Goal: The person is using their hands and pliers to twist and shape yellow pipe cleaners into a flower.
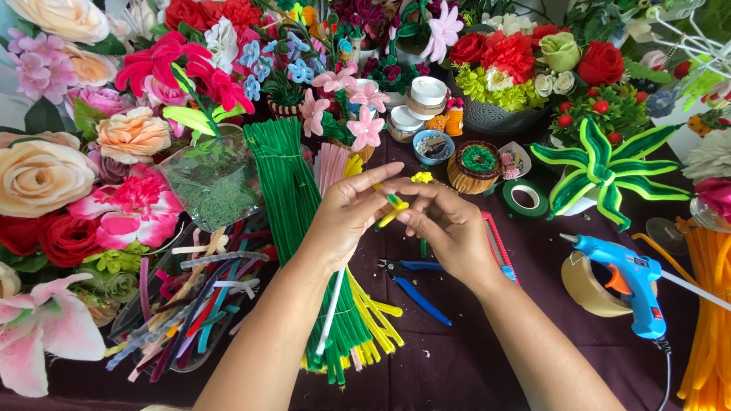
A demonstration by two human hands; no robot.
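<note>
Left hand (346,213) comes in from lower left, forearm angled up, palm turned inward, fingers half curled with index and thumb stretched toward the centre; fingertips pinch a short yellow-and-green pipe cleaner piece (394,209). Right hand (445,224) comes from lower right, knuckles up, thumb and forefinger closed on the same piece from the other side. The piece sits between both hands, held just above the dark purple tablecloth (472,358), a small yellow flower head (421,177) just above the fingers.

Under the left wrist: bundle of green pipe cleaners (285,190) running toward the near edge, yellow pipe cleaners (377,323) fanning out beneath it, one white pipe cleaner (332,308) lying on top. Blue-handled pliers (415,285) lie on the cloth just below the right hand. A red-handled tool (496,243) is partly hidden behind the right wrist.

Right side: blue glue gun (628,278) resting over a roll of brown tape (590,289); green floral tape roll (524,199); green striped pipe-cleaner plant (605,171); orange pipe cleaners (708,304) at the edge.

Left side: clear tray of mixed coloured pipe cleaners (183,304), bag of green moss (213,186), artificial roses (46,175) crowding the border. Small jars (426,95) and a flower bowl (495,114) at the back.
</note>
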